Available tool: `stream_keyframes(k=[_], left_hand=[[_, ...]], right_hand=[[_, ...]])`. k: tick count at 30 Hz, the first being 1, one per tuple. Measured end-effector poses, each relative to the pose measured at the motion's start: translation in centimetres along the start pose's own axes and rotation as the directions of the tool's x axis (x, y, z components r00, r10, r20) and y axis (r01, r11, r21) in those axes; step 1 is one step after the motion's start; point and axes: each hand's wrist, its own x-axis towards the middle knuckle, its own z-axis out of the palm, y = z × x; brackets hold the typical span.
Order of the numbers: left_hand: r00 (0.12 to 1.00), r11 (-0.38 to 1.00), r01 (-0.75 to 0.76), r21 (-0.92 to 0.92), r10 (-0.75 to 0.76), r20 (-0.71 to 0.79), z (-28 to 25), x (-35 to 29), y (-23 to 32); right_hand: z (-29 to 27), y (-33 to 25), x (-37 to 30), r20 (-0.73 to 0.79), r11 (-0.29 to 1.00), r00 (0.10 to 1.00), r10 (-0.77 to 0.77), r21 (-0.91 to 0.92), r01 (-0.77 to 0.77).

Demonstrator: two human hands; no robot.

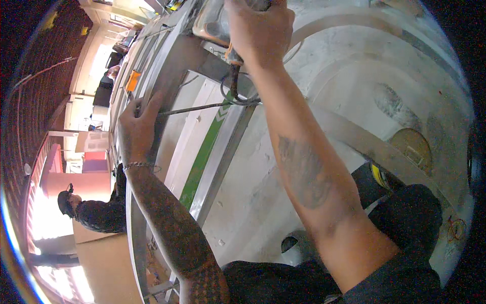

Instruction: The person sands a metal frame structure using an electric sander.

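Observation:
At the top edge, my right hand is closed around a dark tool, mostly hidden by the hand and cut off by the picture's edge. A dark cable comes out under this hand and loops over the metal bars. To the left, my left hand, with a bracelet at the wrist, is curled at the edge of a grey metal frame and seems to grip it. From beside its fingers a thin black cable runs right to the loop. A brownish, shiny-edged part sits beside my right hand.
A green strip with white chevrons lies between pale bars of the frame. An orange object is near the frame's far side. Another person in a dark cap and clothes is at the left. The dusty concrete floor spreads right.

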Motion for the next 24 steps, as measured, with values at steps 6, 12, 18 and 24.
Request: stream_keyframes(k=[6, 12, 18, 24], left_hand=[[0.999, 0.996, -0.035, -0.078, 0.035, -0.001, 0.0, -0.1, 0.0], [0.999, 0.998, -0.044, -0.040, 0.043, -0.026, 0.3, -0.1, -0.3], [0.998, 0.997, -0.064, -0.049, 0.063, -0.021, 0.0, 0.2, -0.6], [0.999, 0.998, -0.045, -0.040, 0.045, -0.001, -0.3, 0.0, 0.0]], right_hand=[[1.7, 2.2, 1.3, -0.170, 0.901, 0.916, -0.364, -0.315, 0.300], [1.3, 3.2, 0.7, -0.126, 0.910, 0.923, -0.364, -0.260, 0.324], [1.6, 2.5, 1.1, -0.125, 0.878, 0.903, -0.411, -0.321, 0.355], [1.7, 3.6, 1.3, -0.081, 0.774, 0.836, -0.542, -0.435, 0.460]])
